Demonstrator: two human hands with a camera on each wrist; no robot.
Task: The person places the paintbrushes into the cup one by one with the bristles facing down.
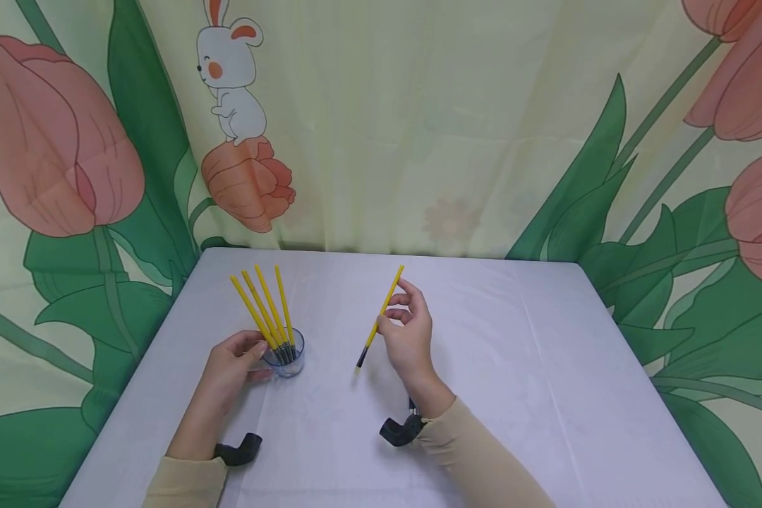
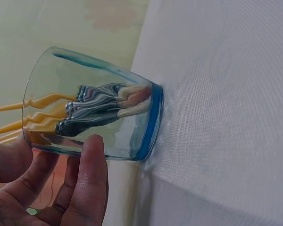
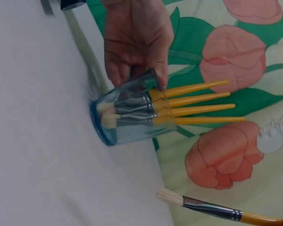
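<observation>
Paintbrush (image 1: 372, 334) pinched in my right grip (image 1: 413, 339), head down, right of the glass (image 1: 295, 367) my left grip (image 1: 228, 363) holds on the desk (image 1: 514, 395); I should steady the glass and pinch lightly.

1 worktop (image 1: 514, 437), 1 clear cup (image 1: 288, 368) twd worktop's L edge, 4 yellow-hdl brushes (image 1: 271, 303) in cup, 1 more brush (image 1: 372, 335) in R grip (image 1: 410, 335), 5 brushes tot., 2 grips (image 1: 228, 363), 2 wrist cams (image 1: 238, 450)
</observation>
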